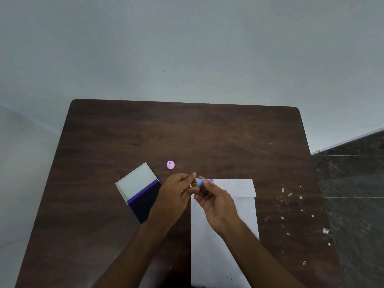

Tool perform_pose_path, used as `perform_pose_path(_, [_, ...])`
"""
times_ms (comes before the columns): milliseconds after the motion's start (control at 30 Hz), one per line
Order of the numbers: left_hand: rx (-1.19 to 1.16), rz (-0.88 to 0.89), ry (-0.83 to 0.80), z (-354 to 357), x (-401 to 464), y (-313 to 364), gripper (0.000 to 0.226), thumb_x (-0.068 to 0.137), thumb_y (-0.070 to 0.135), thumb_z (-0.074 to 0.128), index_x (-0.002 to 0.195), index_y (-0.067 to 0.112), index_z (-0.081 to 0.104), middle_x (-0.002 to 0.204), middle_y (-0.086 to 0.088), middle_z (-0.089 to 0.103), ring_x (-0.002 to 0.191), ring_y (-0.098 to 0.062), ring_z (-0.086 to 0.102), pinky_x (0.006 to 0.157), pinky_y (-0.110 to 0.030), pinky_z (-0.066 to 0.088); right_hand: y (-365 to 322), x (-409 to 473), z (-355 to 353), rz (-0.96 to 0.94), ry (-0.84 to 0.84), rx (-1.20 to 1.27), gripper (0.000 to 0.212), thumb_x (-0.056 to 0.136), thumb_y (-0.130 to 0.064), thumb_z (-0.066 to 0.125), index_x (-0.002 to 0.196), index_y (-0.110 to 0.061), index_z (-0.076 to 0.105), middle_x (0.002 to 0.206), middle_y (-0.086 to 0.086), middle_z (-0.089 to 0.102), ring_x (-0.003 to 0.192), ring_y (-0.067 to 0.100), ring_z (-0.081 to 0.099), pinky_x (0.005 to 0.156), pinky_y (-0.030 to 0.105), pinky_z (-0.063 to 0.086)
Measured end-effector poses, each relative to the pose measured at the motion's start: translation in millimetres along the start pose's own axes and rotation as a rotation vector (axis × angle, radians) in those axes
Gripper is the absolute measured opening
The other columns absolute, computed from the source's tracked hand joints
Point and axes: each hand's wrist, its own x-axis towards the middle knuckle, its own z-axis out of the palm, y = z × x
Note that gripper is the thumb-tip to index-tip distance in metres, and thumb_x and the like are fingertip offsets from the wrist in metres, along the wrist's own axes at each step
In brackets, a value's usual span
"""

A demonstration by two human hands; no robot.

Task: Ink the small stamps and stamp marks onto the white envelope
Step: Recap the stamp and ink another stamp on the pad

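A small blue stamp (197, 182) with a brownish face is held in the air between both hands, above the top left corner of the white envelope (239, 190). My right hand (216, 201) pinches its blue body; my left hand (176, 192) pinches at its face end. A faint purple mark (211, 181) shows on the envelope flap near the stamp. The open ink pad (143, 199), with a white lid and dark blue pad, lies left of my hands. A pink stamp (170, 164) stands on the table beyond them.
The dark wooden table (187, 132) stretches far beyond the objects. White paint flecks (291, 204) dot its right side. A grey wall stands behind, and a dark floor (353, 183) lies to the right.
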Motion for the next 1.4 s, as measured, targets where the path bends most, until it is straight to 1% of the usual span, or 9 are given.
perform_pose_path(167, [0.057,-0.132,-0.337,-14.8,12.8,5.9,0.054,0.093,0.032,0.055,0.14,0.015,0.034,0.145,-0.009,0.04,0.131,-0.023,0.038,0.111,-0.031,0.025,-0.9,2.2,-3.4,-0.017,-0.025,-0.057,0.014,0.087,-0.012,0.065,0.087,-0.005,0.076,0.094,0.02,0.074,0.083,0.031,0.073,0.064,0.03,0.059])
perform_pose_path(400, [0.108,-0.189,-0.426,-28.3,25.1,7.9,0.049,0.093,0.033,0.053,0.135,0.011,0.04,0.139,-0.011,0.045,0.127,-0.025,0.043,0.108,-0.033,0.03,-10.6,5.5,-10.4,-0.001,-0.114,-0.157,0.016,0.086,-0.016,0.065,0.09,-0.007,0.077,0.096,0.02,0.074,0.084,0.028,0.071,0.072,0.03,0.058])
perform_pose_path(500, [0.048,-0.201,-0.35,-29.8,26.9,3.9,0.054,0.091,0.038,0.055,0.137,0.014,0.039,0.138,-0.009,0.046,0.125,-0.024,0.046,0.107,-0.033,0.031,-11.2,7.6,-8.1,-0.016,-0.133,-0.162,0.023,0.079,-0.02,0.07,0.095,-0.005,0.075,0.098,0.02,0.073,0.086,0.028,0.072,0.072,0.029,0.058])
perform_pose_path(667, [-0.2,-0.025,0.152,-19.5,2.5,-9.2,0.073,0.077,0.052,0.067,0.141,0.025,0.041,0.131,-0.002,0.059,0.108,-0.011,0.056,0.087,-0.017,0.037,-7.1,13.5,-6.6,-0.011,-0.073,-0.108,0.022,0.084,-0.015,0.067,0.101,-0.002,0.071,0.097,0.021,0.073,0.089,0.032,0.071,0.068,0.03,0.058])
perform_pose_path(767, [-0.276,-0.024,0.251,-16.0,-7.1,-14.7,0.064,0.078,0.047,0.069,0.135,0.024,0.049,0.126,0.001,0.063,0.102,-0.009,0.058,0.079,-0.008,0.03,-6.8,19.2,-5.8,-0.044,-0.043,-0.131,0.015,0.084,-0.014,0.068,0.095,-0.005,0.074,0.095,0.02,0.074,0.088,0.032,0.072,0.066,0.029,0.058])
perform_pose_path(867, [-0.398,-0.03,0.304,-13.4,-14.7,-22.2,0.053,0.079,0.038,0.072,0.127,0.02,0.058,0.116,0.002,0.068,0.093,-0.006,0.061,0.081,-0.009,0.041,-9.2,27.2,1.1,-0.125,-0.015,-0.225,0.013,0.083,-0.014,0.07,0.093,-0.009,0.075,0.09,0.016,0.075,0.084,0.031,0.072,0.066,0.028,0.059])
perform_pose_path(1000, [-0.517,-0.103,0.393,-10.6,-20.9,-31.2,0.043,0.079,0.034,0.073,0.119,0.02,0.065,0.099,0.007,0.072,0.082,-0.001,0.063,0.075,-0.008,0.044,-7.7,43.1,18.0,-0.257,0.087,-0.513,0.023,0.08,-0.016,0.074,0.101,-0.009,0.073,0.085,0.007,0.076,0.077,0.023,0.073,0.07,0.027,0.06])
perform_pose_path(1200, [-0.598,-0.198,0.442,-9.1,-24.4,-44.4,0.037,0.082,0.034,0.07,0.116,0.022,0.067,0.108,0.007,0.071,0.089,-0.001,0.062,0.08,-0.01,0.041,0.8,69.8,34.2,-0.521,0.182,-1.066,0.026,0.083,-0.026,0.072,0.105,-0.012,0.072,0.09,0.002,0.076,0.066,0.005,0.067,0.06,0.006,0.047])
perform_pose_path(1400, [-0.683,-0.212,0.446,-6.7,-27.3,-50.1,0.034,0.081,0.03,0.072,0.114,0.023,0.068,0.107,0.01,0.071,0.081,0.011,0.058,0.066,0.006,0.037,13.7,83.9,44.7,-0.616,0.026,-1.697,0.035,0.093,-0.034,0.056,0.117,-0.01,0.063,0.117,0.01,0.067,0.104,0.022,0.06,0.094,0.031,0.044])
